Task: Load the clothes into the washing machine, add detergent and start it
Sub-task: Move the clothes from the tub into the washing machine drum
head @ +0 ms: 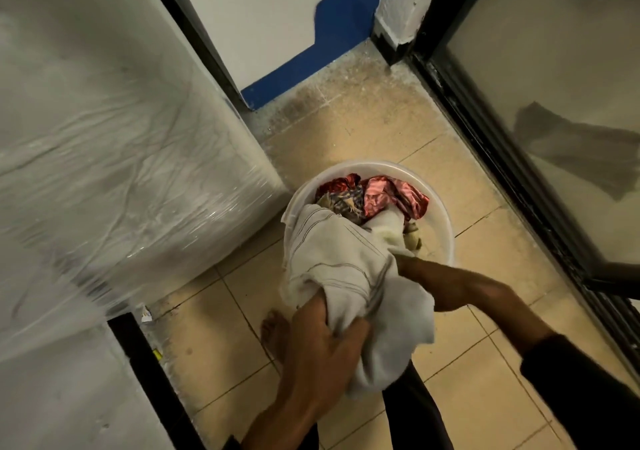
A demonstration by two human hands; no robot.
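One pale garment [332, 259], long axis running near to far out of our white basin [446, 221] on the floor, left hand [325, 342] clenched on its near end, right hand [403, 264] buried in cloth, grip untellable; plastic-wrapped machine [121, 144] lies left.

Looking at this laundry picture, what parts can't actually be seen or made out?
All in the head view:
- Right hand: buried under the white garment, so its grip is hidden.
- Bottom of the white basin: covered by the clothes.
- Plastic-wrapped appliance on the left: blurred and cut off by the edge; no lid or controls show.
- Detergent: none in view.
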